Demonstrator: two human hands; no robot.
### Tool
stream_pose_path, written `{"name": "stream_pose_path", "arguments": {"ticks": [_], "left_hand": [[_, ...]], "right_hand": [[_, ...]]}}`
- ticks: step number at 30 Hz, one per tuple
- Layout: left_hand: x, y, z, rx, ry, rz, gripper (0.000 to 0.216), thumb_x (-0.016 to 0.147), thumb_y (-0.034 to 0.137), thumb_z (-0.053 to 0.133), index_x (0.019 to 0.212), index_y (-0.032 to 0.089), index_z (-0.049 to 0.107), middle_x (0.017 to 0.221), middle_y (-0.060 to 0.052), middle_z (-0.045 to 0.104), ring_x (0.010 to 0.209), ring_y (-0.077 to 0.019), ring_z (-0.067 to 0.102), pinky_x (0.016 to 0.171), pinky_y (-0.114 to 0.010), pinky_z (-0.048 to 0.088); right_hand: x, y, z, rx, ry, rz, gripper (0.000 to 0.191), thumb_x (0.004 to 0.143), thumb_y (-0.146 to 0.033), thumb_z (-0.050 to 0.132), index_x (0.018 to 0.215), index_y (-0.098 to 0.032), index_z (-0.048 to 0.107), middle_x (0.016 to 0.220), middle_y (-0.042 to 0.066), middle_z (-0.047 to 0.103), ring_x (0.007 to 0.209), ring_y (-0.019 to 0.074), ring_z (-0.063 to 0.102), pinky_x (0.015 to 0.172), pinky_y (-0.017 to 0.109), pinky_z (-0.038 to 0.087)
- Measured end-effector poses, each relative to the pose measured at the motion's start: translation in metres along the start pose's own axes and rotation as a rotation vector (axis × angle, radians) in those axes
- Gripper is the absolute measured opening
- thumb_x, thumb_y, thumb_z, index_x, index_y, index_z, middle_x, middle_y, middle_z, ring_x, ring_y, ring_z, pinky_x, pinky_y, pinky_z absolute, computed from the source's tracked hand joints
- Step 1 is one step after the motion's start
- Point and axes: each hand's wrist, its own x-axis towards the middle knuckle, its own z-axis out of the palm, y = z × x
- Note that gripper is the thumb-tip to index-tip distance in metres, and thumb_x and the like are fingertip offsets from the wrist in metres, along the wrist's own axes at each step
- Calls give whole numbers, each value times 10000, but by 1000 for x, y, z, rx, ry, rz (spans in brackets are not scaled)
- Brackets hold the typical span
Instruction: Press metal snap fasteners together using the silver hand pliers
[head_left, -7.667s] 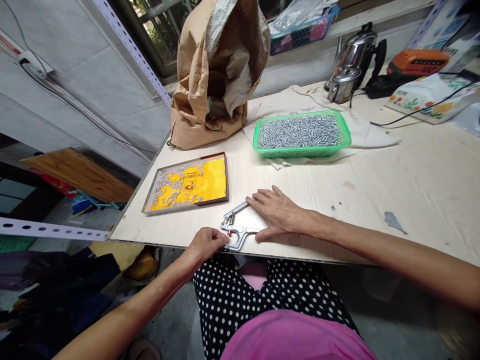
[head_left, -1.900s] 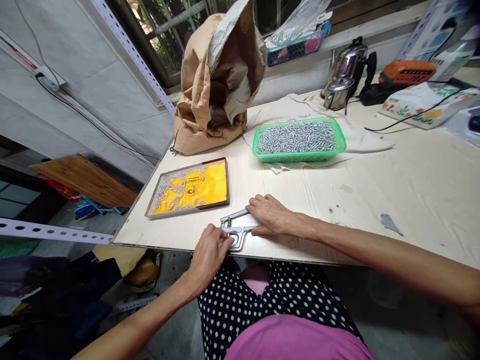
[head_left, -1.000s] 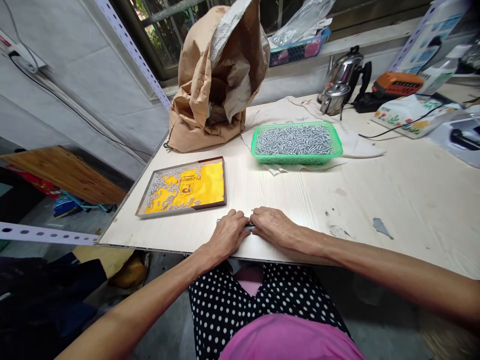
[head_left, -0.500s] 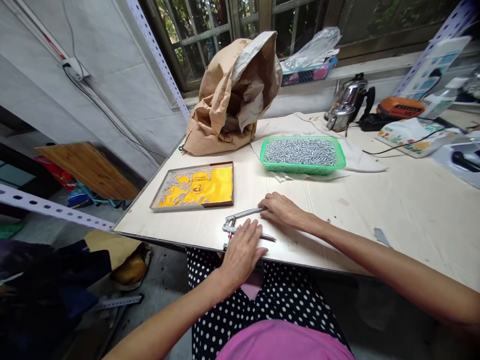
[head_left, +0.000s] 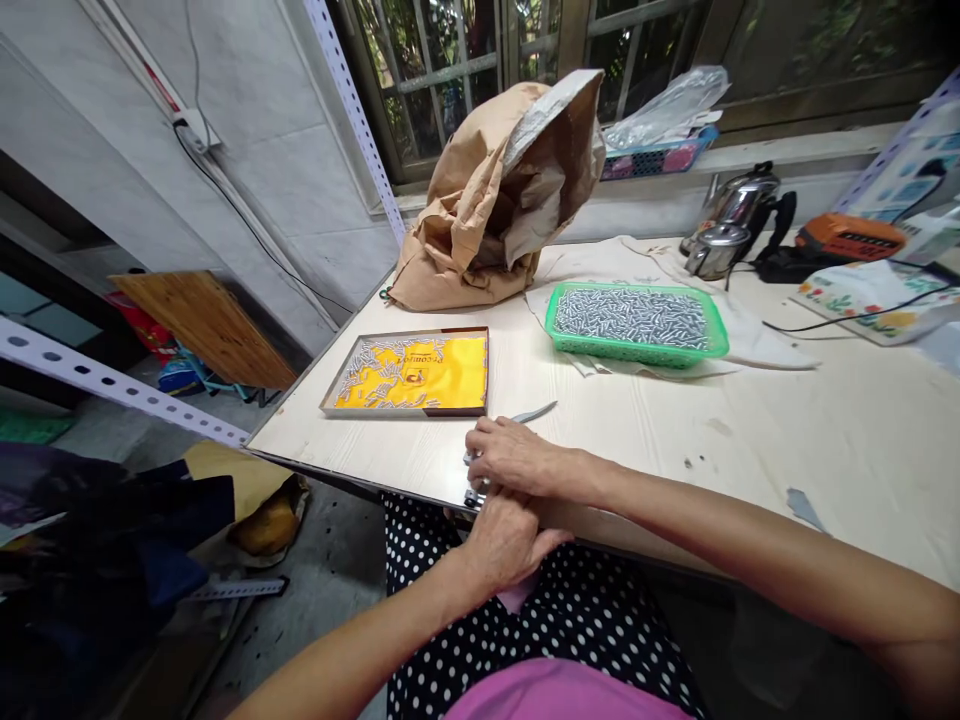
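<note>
A grey metal plier-like tool (head_left: 534,412) lies at the table's front edge. One curved handle sticks out past my right hand (head_left: 521,458), whose bent fingers close over the tool's head. Just below and partly under it, my left hand (head_left: 506,540) is at the table edge, thumb stretched to the side and fingers curled on the tool's lower part. The fingertips of my left hand are hidden, as is most of the tool. Behind the hands sits a shallow tray (head_left: 405,412) with a yellow bottom and small silver metal pins (head_left: 367,365) scattered in it.
A green plastic basket (head_left: 637,352) full of similar silver pins stands on a cloth farther back. Behind the tray is a large open brown paper sack (head_left: 469,240). Metal pots (head_left: 724,235) and an orange-and-black device (head_left: 851,237) stand at the back right.
My right hand has moved left and nearer, from the upper handle's end onto the tool's head. My left hand has slid toward the table edge and curled. The view has shifted slightly.
</note>
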Motion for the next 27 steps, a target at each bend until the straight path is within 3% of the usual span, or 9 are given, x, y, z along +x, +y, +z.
{"name": "stream_pose_path", "arguments": {"ticks": [5, 8, 10, 12, 14, 17, 19, 23, 27], "left_hand": [[-14, 10, 8, 61, 54, 26, 357, 901, 447, 594, 1088, 145, 619, 1062, -124, 660, 980, -279, 620, 850, -392, 522], [-28, 14, 2, 13, 97, 282, 183, 951, 289, 515, 1017, 156, 623, 858, -69, 657, 776, -189, 627, 691, -278, 522], [-34, 6, -15, 14, 214, 397, 191, 960, 221, 453, 1031, 162, 621, 815, -63, 644, 741, -165, 611, 664, -254, 507], [-32, -16, -42, 83, 354, 293, 237, 968, 182, 401, 1013, 176, 634, 803, -68, 640, 743, -166, 598, 671, -262, 500], [-21, -52, -74, 181, 396, 0, 272, 970, 160, 382, 984, 176, 653, 846, -79, 641, 798, -182, 590, 707, -281, 497], [5, -113, -115, 309, 267, -382, 244, 945, 209, 460, 867, 155, 685, 867, -90, 630, 868, -213, 581, 797, -327, 485], [21, -145, -129, 339, 122, -502, 252, 922, 213, 480, 816, 148, 699, 870, -90, 625, 901, -220, 573, 819, -327, 468], [41, -169, -130, 315, -50, -534, 273, 875, 187, 480, 717, 155, 701, 885, -96, 634, 945, -231, 564, 809, -317, 445], [50, -171, -126, 283, -69, -551, 213, 799, 131, 516, 677, 164, 688, 879, -91, 656, 931, -230, 579, 751, -288, 434]], "right_hand": [[27, -6, 10, -84, -38, -107, 133, 857, -298, 661, 770, -207, 704, 954, 79, 584, 944, 247, 444, 714, 337, 347], [32, -7, 17, -48, 23, -158, 116, 877, -213, 608, 782, -173, 661, 920, 72, 596, 928, 227, 474, 734, 331, 368], [31, -4, 15, 83, 109, -121, 82, 888, -207, 591, 834, -163, 633, 902, 60, 612, 900, 204, 503, 758, 317, 393], [24, 7, 3, 247, 267, -3, 54, 902, -181, 551, 892, -165, 601, 894, 48, 626, 861, 177, 534, 762, 296, 421], [9, 29, -19, 354, 485, 176, 88, 913, -150, 487, 920, -176, 571, 878, 43, 631, 808, 160, 560, 728, 281, 445], [-22, 83, -59, 267, 811, 479, 84, 911, -220, 496, 961, -194, 559, 850, 42, 641, 747, 175, 592, 699, 306, 468], [-47, 123, -79, 116, 928, 656, 136, 907, -268, 511, 1005, -195, 571, 879, 61, 654, 761, 201, 609, 714, 341, 477], [-89, 167, -88, -120, 783, 799, 205, 914, -333, 475, 960, -204, 629, 904, 107, 648, 764, 274, 600, 677, 417, 469], [-97, 135, -62, -142, 591, 760, 294, 957, -391, 425, 1086, -216, 624, 1038, 115, 616, 763, 264, 596, 676, 415, 477]]}}
